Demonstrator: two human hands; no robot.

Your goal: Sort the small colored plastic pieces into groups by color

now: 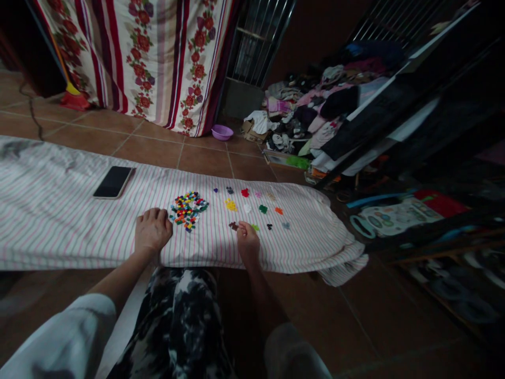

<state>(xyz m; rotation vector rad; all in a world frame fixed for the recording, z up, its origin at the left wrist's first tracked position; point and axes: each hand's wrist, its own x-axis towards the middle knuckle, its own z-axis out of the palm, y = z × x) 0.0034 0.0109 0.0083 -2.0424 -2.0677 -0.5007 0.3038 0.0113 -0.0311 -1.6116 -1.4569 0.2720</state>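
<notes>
A mixed heap of small coloured beads or tiny bricks (188, 209) lies on a striped cloth (98, 231). My left hand (153, 230) rests at the heap's left edge, its fingers curled in a loose fist against the cloth. My right hand (248, 243) is closed in a pinch beside the brown pieces (233, 226) and partly over the lime-green pieces (255, 227); what its fingertips hold is too small to make out. Single-colour groups lie beyond, among them yellow (231, 205), red (245, 192), dark green (263, 209), orange (279, 210) and black (270, 227).
A phone (114, 182) lies on the cloth to the left. Past the far edge are a purple basin (222, 132) on the tiled floor, a floral curtain (158, 63) and a heap of clothes (311, 105). A dim rack stands at the right.
</notes>
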